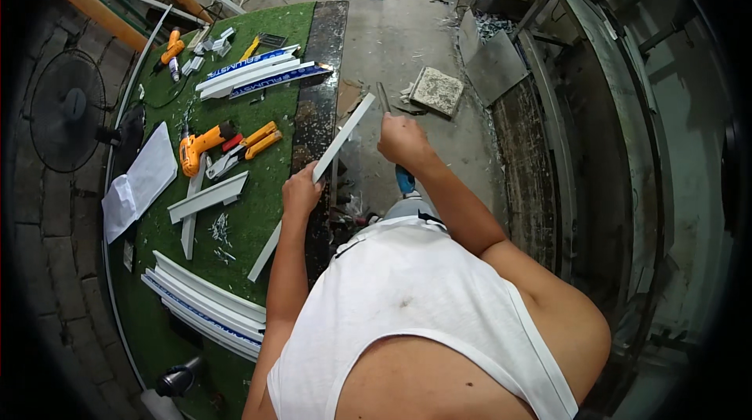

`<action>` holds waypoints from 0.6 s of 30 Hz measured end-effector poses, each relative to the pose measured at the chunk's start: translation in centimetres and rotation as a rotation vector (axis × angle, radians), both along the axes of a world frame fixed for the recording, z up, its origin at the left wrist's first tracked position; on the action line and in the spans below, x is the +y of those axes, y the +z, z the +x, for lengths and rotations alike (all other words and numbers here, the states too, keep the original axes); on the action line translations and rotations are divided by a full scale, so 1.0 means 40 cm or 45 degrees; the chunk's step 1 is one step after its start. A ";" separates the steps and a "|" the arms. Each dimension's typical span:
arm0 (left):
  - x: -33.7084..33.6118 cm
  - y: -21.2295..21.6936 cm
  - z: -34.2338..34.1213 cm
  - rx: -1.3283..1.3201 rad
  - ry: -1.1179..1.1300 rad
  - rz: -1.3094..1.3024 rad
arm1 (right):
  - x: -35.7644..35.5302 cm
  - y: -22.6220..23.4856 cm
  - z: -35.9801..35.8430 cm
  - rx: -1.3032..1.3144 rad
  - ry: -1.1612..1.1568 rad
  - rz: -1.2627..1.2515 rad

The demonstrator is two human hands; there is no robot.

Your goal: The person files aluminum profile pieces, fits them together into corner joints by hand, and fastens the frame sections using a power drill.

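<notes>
- White strip (329,155) is clamped in the left hand (301,191), raised over the counter (258,209) edge.
- Right hand (401,140) is closed on a file (383,97); filing appears unfinished.
- Cut strips (207,198) lie beside an orange drill (197,147).

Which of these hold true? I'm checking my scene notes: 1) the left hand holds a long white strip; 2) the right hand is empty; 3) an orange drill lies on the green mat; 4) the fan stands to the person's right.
1) True: the left hand grips the white strip.
2) False: the right hand holds a thin file.
3) True: the orange drill lies on the green mat.
4) False: the fan stands on the left.
</notes>
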State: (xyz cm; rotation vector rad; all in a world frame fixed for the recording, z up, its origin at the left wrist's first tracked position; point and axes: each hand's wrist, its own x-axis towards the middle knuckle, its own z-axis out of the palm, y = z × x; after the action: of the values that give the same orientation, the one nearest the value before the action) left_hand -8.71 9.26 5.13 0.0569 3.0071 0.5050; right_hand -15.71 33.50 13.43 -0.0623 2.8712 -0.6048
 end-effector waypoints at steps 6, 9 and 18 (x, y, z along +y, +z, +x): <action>0.002 0.001 -0.011 -0.086 0.072 -0.030 | -0.049 0.000 -0.021 -0.067 0.032 -0.056; 0.009 0.012 -0.019 -0.130 0.118 -0.007 | -0.043 -0.033 -0.091 -0.157 0.008 -0.080; 0.016 0.014 -0.019 -0.135 0.124 -0.015 | -0.051 -0.013 -0.097 -0.157 -0.015 -0.088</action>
State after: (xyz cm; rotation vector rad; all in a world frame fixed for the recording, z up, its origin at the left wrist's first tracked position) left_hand -9.48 9.88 5.68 -0.1146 2.9193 0.4827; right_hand -19.60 31.46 12.93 -0.0184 2.7335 -0.6855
